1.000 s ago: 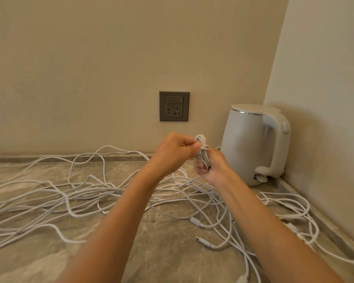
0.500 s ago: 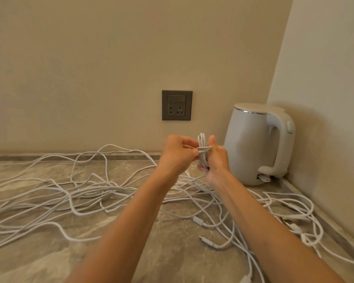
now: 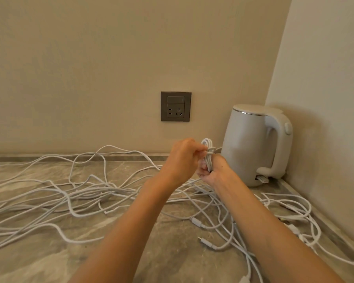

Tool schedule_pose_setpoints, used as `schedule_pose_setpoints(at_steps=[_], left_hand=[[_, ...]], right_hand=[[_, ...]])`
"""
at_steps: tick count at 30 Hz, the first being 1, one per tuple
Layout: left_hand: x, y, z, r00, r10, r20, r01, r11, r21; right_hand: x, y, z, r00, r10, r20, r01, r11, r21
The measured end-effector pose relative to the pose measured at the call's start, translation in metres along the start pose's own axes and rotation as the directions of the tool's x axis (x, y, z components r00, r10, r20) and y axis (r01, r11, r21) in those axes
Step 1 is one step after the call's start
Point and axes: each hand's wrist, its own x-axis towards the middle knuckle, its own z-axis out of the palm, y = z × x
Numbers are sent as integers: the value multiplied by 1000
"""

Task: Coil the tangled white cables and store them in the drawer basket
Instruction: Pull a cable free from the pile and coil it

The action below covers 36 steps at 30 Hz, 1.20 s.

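Your right hand [image 3: 216,171] is curled round the lower part of a small coiled bundle [image 3: 209,158] of white cable. You hold it upright so its looped top stands clear above your fist, which keeps the loops stacked and leaves the other hand room to work. Your left hand [image 3: 182,160] pinches a strand at the bundle's waist, just under the top loops, where a turn of cable crosses it. I judge you are wrapping the tail round the middle to lock the coil. Both hands hang above the table [image 3: 131,252], in front of the white kettle [image 3: 251,144] in the corner and below the grey wall socket [image 3: 175,106]. The rest of the white cables [image 3: 86,193] lie loose and crossed over the table, with plug ends [image 3: 196,222] showing near your right forearm. The drawer basket is not in view, so storing looks some way off: one coil is nearly bound and most of the tangle is not yet coiled. Keep the wrap snug, or the springy loops may slip open when you let go.
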Motion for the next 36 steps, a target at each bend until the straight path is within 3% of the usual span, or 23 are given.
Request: schedule_pose_setpoints(at_steps=[8,13,17,29,36], left_hand=[[3,-10,-5,998,-45,45,48,998,-45],[4,-10,-7,984,-164,70,166,985,-34],[5,-6,-9,974,-192,119,195,981,-18],[5,-5,-18,936,-311,166,306,950,58],[4,-5,-23,948,-248,201,253,968,5]], right_hand=[[-13,-6,6,985,-173,-20,165,965,-202],[-16,-3,8,914,-402,-50,358,859,-367],[-15,-1,9,874,-483,-55,416,802,-430],[-18,3,16,865,-498,-58,416,778,-471],[-16,-3,13,906,-421,-52,346,803,-486]])
